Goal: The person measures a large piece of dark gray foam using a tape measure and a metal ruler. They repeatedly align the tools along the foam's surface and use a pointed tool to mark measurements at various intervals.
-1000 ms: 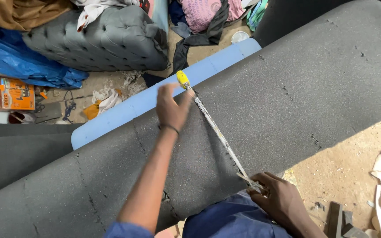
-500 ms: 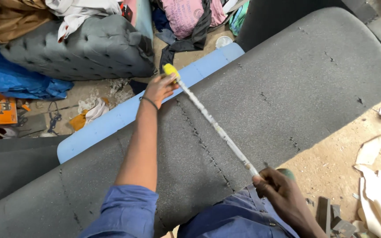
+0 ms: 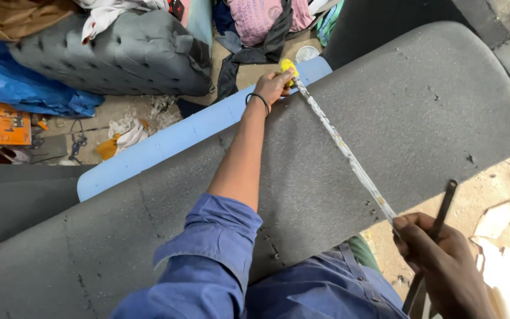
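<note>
A worn tape measure (image 3: 343, 147) is stretched across a wide sheet of dark grey foam (image 3: 420, 112). My left hand (image 3: 274, 85) reaches to the far edge of the sheet and holds the yellow case (image 3: 288, 65) of the tape there. At the near edge, my right hand (image 3: 444, 266) pinches the tape's free end and also grips a thin dark tool (image 3: 438, 224). A light blue foam strip (image 3: 166, 142) shows under the far edge of the grey sheet.
A grey tufted cushion (image 3: 113, 53) with clothes piled on it lies on the floor beyond the foam, next to blue plastic sheeting (image 3: 25, 88). An orange box (image 3: 1, 124) and scraps are at the left. Pale paper scraps (image 3: 509, 236) lie on the dirt floor at the right.
My left hand has carried the yellow tape case further right along the far edge of the foam. My right hand stays at the near edge; the dark tool now shows in it.
</note>
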